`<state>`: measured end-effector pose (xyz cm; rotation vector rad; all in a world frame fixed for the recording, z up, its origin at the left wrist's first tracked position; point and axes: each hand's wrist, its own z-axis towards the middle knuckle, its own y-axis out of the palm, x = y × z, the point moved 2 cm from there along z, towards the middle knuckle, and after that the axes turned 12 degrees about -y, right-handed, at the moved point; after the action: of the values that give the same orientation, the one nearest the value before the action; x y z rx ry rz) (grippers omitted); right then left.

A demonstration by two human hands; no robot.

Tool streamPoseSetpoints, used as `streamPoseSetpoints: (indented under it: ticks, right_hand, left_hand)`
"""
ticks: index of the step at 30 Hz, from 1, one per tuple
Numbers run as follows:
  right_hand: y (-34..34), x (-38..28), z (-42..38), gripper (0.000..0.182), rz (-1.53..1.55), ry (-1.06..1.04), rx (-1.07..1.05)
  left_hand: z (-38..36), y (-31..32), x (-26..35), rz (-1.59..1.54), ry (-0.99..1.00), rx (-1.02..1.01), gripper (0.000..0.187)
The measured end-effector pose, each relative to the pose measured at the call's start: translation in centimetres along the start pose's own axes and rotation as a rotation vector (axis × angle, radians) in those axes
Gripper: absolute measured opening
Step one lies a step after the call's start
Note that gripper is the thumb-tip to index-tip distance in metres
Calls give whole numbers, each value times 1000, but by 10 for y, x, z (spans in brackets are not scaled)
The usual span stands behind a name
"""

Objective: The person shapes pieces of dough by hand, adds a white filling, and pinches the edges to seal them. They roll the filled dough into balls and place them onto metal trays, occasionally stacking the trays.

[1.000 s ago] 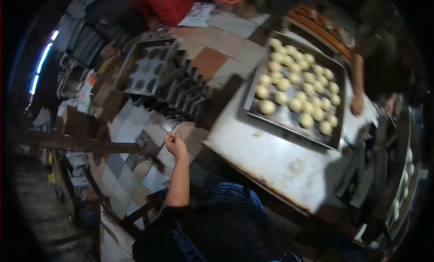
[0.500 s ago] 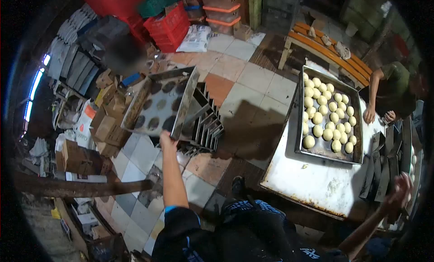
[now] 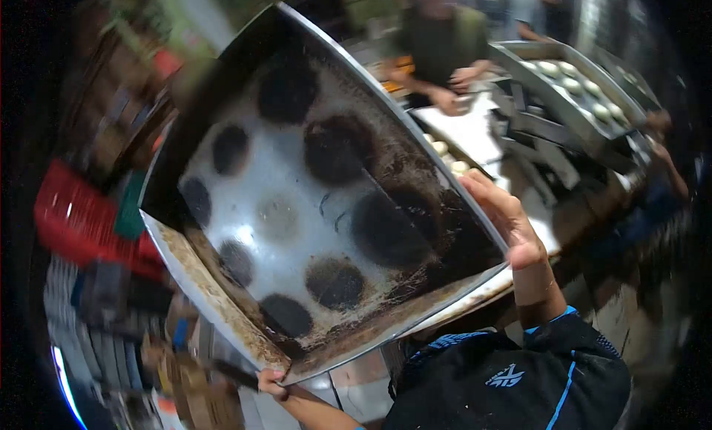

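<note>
A large square metal baking pan (image 3: 278, 215) with high sides fills the middle of the view. Dark round marks cover its greasy inside, and it is tilted so that the inside faces me. At the pan's lower corner my left hand (image 3: 273, 384) is closed on the rim. My right hand (image 3: 508, 218) grips the right-hand side, its fingers over the edge. Behind the pan, part of another tray with pale dough balls (image 3: 449, 154) shows on the white table (image 3: 475, 126); the pan hides the rest of it.
Across the table stands a person in a dark shirt (image 3: 437, 51), hands near the tabletop. Another person (image 3: 530, 11) is farther back. To the right, a tray of dough balls (image 3: 571, 81) sits above metal pans. Red crates (image 3: 93, 218) and cardboard boxes (image 3: 196, 385) are at left.
The pan has come up close in front of me and tilted. My right hand, earlier free at the right, now holds its side. My view has turned toward the table.
</note>
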<state>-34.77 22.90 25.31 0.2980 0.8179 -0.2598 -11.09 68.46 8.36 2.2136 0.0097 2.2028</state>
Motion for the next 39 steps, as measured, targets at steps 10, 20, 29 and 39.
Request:
streamPoseSetpoints:
  ticks: [10,20,29,39]
  right_hand:
    - [-154,-301,-154,71,-435,-411,603]
    - [-419,-296,-143,40,-807,-208,906]
    - [-457,-300,-135,53,-480,-113,938]
    - [-188,-290,-124,24,-1317,-628,-89]
  left_hand:
    - [-4,325,107,-228,406,-1126,47]
    - [-175,677,227,-347,-266,-1230,27]
    - [-178,690,226,-214,-495,-1444,48]
    - [-130,597,114,122,-59,-942,19]
